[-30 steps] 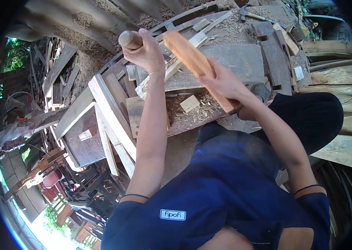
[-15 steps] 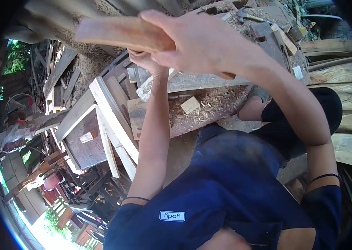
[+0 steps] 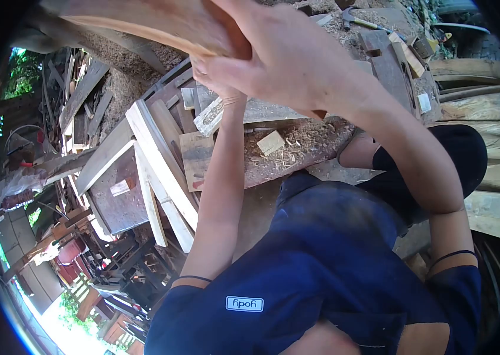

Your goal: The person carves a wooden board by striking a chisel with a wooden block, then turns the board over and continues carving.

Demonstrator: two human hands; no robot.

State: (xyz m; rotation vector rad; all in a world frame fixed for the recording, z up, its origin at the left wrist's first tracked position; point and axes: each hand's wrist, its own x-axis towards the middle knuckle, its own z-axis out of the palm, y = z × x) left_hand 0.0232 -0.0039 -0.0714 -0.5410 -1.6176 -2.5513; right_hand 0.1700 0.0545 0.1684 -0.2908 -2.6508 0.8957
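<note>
Glaring daylight (image 3: 55, 325) floods the lower left of the frame, below grey panels (image 3: 25, 242). Sunlit foliage (image 3: 22, 77) shows at the upper left (only a small patch). Timber (image 3: 469, 109) lines the right edge; a bare strip of floor (image 3: 262, 210) shows near the centre.

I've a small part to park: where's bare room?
Barest: the brown panel below its small wood block, beside the pale planks. The bench holds only shavings along its near edge, below the pale offcut; the right hand partly hides its middle. Crowded: timber around the hammer.
</note>
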